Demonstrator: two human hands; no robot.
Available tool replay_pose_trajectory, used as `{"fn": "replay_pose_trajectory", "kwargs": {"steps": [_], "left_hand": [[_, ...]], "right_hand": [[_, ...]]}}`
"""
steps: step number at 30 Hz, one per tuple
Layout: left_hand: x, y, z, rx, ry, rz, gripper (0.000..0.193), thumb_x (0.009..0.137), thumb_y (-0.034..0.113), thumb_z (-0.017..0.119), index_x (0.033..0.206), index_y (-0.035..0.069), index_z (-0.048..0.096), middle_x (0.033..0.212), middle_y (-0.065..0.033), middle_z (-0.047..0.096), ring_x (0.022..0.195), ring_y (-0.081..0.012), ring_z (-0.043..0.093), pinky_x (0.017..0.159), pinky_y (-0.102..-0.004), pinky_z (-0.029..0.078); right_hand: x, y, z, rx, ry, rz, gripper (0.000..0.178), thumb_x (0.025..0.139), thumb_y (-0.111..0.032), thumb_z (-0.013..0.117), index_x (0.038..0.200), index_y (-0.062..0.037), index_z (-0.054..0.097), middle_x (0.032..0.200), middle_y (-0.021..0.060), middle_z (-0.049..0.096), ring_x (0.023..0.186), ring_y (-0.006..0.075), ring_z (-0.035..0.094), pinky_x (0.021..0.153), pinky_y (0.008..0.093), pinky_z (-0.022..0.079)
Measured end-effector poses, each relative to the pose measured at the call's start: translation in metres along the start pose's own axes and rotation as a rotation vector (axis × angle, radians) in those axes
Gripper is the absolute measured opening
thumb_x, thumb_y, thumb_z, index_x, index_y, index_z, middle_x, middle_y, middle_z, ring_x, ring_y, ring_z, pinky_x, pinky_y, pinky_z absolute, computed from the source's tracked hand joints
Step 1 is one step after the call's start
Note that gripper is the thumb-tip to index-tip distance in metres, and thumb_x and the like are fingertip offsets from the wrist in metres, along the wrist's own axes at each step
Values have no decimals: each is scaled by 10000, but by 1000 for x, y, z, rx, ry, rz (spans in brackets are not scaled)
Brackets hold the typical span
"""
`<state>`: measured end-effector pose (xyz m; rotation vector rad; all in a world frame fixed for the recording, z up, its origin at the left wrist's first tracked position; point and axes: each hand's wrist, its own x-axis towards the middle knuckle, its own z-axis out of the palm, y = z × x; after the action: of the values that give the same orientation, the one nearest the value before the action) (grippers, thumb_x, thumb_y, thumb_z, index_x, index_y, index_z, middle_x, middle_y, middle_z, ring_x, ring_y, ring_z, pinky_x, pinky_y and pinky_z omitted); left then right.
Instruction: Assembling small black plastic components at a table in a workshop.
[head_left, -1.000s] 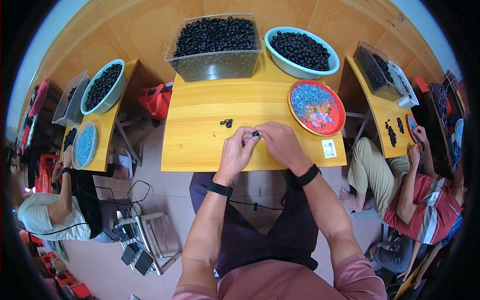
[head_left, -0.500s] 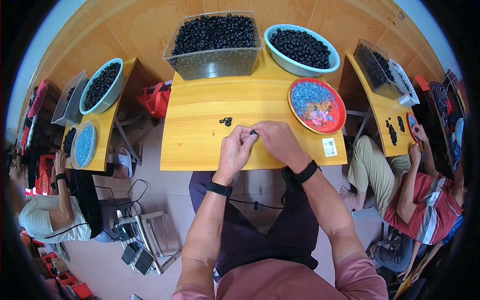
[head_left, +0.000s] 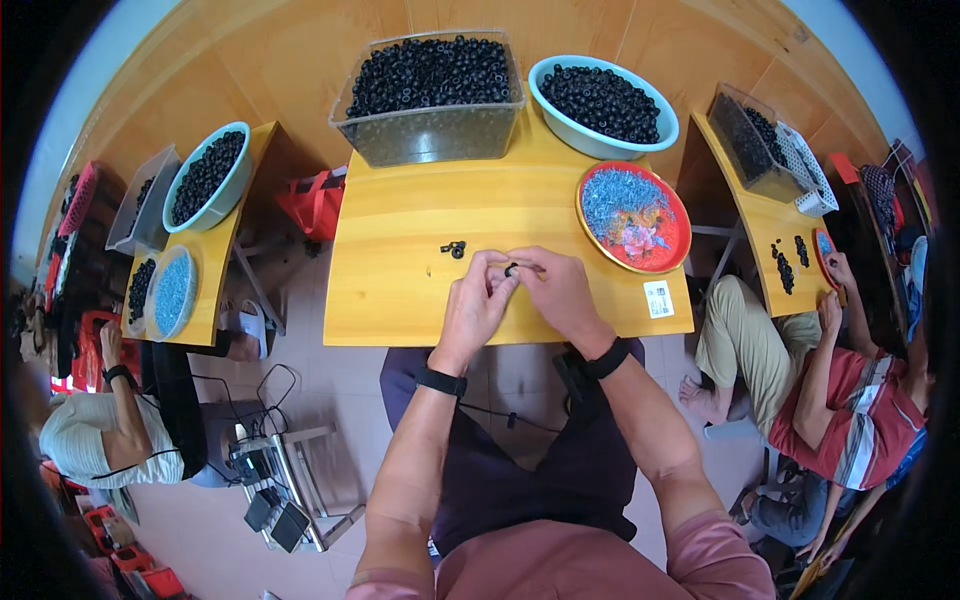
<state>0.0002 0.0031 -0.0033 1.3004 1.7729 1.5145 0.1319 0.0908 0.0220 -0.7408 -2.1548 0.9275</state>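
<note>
Over the front part of the yellow table, my left hand (head_left: 476, 308) and my right hand (head_left: 560, 295) meet with fingertips pinched. Between them is a small round black part (head_left: 511, 270), which looks ring-shaped; both hands are closed on it. Whether a smaller piece is also in my fingers is too small to tell. Just beyond my left hand lie several loose black parts (head_left: 454, 249) in a little group. To the right sits a red round tray (head_left: 676, 238) with a flower pattern, holding a heap of small bluish slivers (head_left: 625, 195).
At the table's (head_left: 390, 290) back stand a clear bin (head_left: 430, 137) and a light-blue basin (head_left: 600, 146), both full of black parts. A white label (head_left: 658, 299) is near the right front corner. Co-workers sit at side tables (head_left: 205, 290) left and right. A metal stand (head_left: 310, 480) with cables is on the floor.
My hands stay together with slight finger movement, and the black part is turned a little, showing a lighter spot. The whole view has shifted slightly.
</note>
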Motion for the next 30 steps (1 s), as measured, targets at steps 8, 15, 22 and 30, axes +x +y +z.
{"fn": "replay_pose_trajectory", "kwargs": {"steps": [8,15,22,30], "left_hand": [[-11,4,-1,118,-42,76,288,921,135,732,1160,20,618,718,-108,604,633,-185,586,625,-330,510],[-11,12,5,269,-67,116,261,933,187,699,1083,0,594,854,-192,650,771,-341,666,704,-429,538],[-6,2,10,340,-88,162,204,962,171,613,1035,-7,546,924,-266,630,886,-461,623,774,-508,509],[-7,4,7,384,-111,187,201,976,186,597,963,-5,535,898,-252,633,904,-440,627,791,-511,508]], "right_hand": [[-4,6,2,108,53,144,172,881,-87,690,1006,9,620,762,101,681,727,158,675,678,319,539],[-1,-4,-8,69,-60,189,160,855,-133,705,896,4,633,769,178,694,731,312,709,677,397,554],[-3,-1,-4,38,-4,166,159,853,-137,717,860,2,639,747,169,690,684,305,693,638,401,540],[-3,4,-4,89,-47,171,128,874,-99,702,908,14,651,768,91,709,708,146,693,668,302,555]]}}
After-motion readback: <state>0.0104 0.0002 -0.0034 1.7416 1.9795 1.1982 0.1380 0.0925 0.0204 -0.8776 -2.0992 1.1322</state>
